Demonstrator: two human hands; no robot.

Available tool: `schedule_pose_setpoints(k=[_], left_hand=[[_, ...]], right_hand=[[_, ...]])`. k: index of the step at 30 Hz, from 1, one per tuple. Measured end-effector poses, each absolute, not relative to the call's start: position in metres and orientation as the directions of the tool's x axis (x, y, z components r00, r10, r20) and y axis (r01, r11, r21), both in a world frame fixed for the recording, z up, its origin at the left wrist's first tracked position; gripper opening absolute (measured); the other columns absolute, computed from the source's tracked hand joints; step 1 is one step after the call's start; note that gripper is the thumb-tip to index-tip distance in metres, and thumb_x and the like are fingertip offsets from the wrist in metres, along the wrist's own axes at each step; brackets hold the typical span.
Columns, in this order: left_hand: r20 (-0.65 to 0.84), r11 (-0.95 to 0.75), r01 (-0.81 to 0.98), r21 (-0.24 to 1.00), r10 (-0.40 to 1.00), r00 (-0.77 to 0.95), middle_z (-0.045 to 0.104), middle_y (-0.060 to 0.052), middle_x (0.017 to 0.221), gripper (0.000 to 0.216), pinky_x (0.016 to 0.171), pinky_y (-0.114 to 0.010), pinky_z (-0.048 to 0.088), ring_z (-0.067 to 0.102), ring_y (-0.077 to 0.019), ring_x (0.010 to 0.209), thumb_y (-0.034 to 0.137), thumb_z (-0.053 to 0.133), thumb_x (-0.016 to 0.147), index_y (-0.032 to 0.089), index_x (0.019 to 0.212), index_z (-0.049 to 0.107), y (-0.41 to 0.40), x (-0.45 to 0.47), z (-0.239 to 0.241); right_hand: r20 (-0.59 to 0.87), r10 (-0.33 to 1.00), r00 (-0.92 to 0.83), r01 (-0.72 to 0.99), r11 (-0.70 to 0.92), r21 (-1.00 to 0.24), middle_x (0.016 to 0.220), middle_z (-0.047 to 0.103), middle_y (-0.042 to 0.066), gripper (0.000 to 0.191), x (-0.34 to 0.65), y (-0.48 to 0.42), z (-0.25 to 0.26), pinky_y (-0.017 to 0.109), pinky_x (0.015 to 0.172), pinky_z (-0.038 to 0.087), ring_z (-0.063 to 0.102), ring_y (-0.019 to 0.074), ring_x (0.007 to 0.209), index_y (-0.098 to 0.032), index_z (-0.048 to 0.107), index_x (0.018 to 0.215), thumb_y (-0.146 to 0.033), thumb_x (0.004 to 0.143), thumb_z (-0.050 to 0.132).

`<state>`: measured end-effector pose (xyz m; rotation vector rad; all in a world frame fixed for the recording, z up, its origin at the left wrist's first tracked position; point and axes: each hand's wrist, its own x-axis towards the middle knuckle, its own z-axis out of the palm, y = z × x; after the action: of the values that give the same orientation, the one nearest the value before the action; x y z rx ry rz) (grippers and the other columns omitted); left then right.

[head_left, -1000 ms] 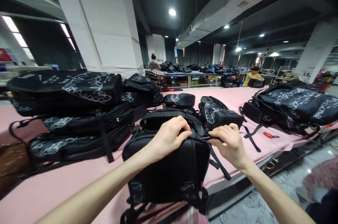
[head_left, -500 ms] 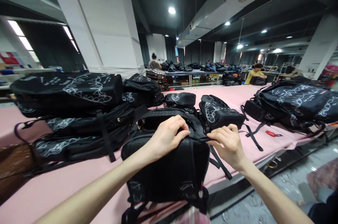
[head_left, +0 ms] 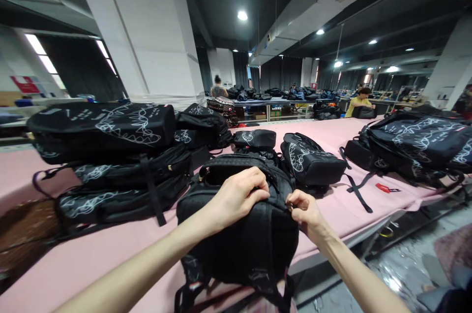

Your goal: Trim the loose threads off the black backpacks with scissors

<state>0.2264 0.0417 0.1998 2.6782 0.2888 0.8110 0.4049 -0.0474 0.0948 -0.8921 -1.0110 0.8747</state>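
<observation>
A black backpack (head_left: pixel 239 239) with faint white scribble print stands upright at the near edge of the pink table (head_left: pixel 84 264), its top compartment open. My left hand (head_left: pixel 238 197) curls over the backpack's top rim and grips it. My right hand (head_left: pixel 304 210) pinches at the backpack's upper right edge, fingers closed on a small part of it, likely a strap or zipper pull that I cannot make out.
A stack of black scribble-print backpacks (head_left: pixel 106 155) lies to the left. A smaller bag (head_left: pixel 311 160) and a pouch (head_left: pixel 255 139) sit behind, more bags (head_left: pixel 416 148) at right. A red tool (head_left: pixel 385 188) lies on the table. A person in yellow (head_left: pixel 359 104) sits far back.
My right hand has moved left and closed in against the backpack's upper right edge, its fingers now pinched tighter. My left hand keeps its grip on the rim.
</observation>
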Motion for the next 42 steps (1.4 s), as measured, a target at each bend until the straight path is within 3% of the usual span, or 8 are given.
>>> schedule_pose_setpoints(k=[7,11,18,24,27,36,42], left_hand=[[0.526,-0.982,0.16,0.1,0.188,0.829,0.063,-0.003,0.091,0.015,0.079,-0.034,0.037,0.052,-0.0177,0.089,0.024,0.051,0.085,0.022,0.086,0.066,0.031,0.235,0.198],[0.478,-0.986,0.163,0.033,0.159,0.864,0.064,-0.002,0.094,0.012,0.082,-0.039,0.033,0.051,-0.0205,0.094,0.025,0.059,0.078,0.025,0.088,0.067,0.016,0.244,0.199],[0.429,-0.965,0.224,0.137,0.261,0.865,0.061,-0.003,0.092,0.011,0.079,-0.035,0.039,0.049,-0.0203,0.094,0.012,0.06,0.073,0.019,0.08,0.063,0.011,0.253,0.194],[0.418,-0.969,0.202,0.139,0.243,0.875,0.061,-0.003,0.088,0.011,0.079,-0.034,0.039,0.05,-0.0191,0.09,0.013,0.055,0.078,0.019,0.073,0.062,0.012,0.253,0.197],[0.419,-0.96,0.222,0.172,0.275,0.865,0.061,-0.003,0.086,0.012,0.079,-0.034,0.039,0.049,-0.0188,0.09,0.013,0.053,0.08,0.018,0.071,0.06,0.011,0.255,0.198],[0.416,-0.955,0.227,0.192,0.289,0.862,0.06,-0.003,0.087,0.014,0.078,-0.034,0.037,0.047,-0.0189,0.092,0.013,0.051,0.082,0.018,0.071,0.058,0.01,0.257,0.197],[0.423,-0.958,0.21,0.197,0.277,0.863,0.061,-0.002,0.085,0.012,0.081,-0.035,0.036,0.048,-0.0191,0.093,0.014,0.053,0.081,0.018,0.071,0.057,0.01,0.257,0.194]], right_hand=[[0.311,0.9,0.305,-0.182,0.376,-0.909,0.067,0.058,-0.002,0.028,0.408,-0.048,0.095,0.022,0.054,0.036,0.048,0.0112,0.059,-0.02,0.061,0.074,-0.03,0.054,0.076],[0.348,0.862,0.367,-0.007,0.377,-0.926,0.071,0.059,-0.001,0.026,0.411,-0.058,0.099,0.025,0.058,0.04,0.051,0.0136,0.065,-0.019,0.062,0.079,-0.031,0.059,0.074],[0.531,0.708,0.465,0.402,0.366,-0.839,0.069,0.058,-0.001,0.013,0.406,-0.076,0.104,0.025,0.057,0.042,0.052,0.0137,0.063,-0.021,0.062,0.082,-0.026,0.071,0.066],[0.766,0.564,0.309,0.685,0.427,-0.591,0.088,0.063,0.005,0.016,0.418,-0.085,0.101,0.031,0.068,0.047,0.057,0.018,0.079,-0.023,0.064,0.095,-0.026,0.079,0.062],[0.824,0.493,0.28,0.765,0.403,-0.502,0.083,0.062,0.005,0.017,0.423,-0.089,0.098,0.033,0.067,0.047,0.057,0.0186,0.077,-0.024,0.066,0.097,-0.025,0.081,0.061],[0.849,0.497,0.179,0.828,0.39,-0.403,0.08,0.063,0.004,0.017,0.422,-0.081,0.098,0.036,0.07,0.042,0.056,0.0186,0.076,-0.026,0.067,0.098,-0.026,0.083,0.06],[0.809,0.559,0.18,0.732,0.473,-0.49,0.08,0.063,0.002,0.014,0.424,-0.074,0.098,0.034,0.071,0.043,0.056,0.0178,0.077,-0.027,0.068,0.094,-0.029,0.082,0.061]])
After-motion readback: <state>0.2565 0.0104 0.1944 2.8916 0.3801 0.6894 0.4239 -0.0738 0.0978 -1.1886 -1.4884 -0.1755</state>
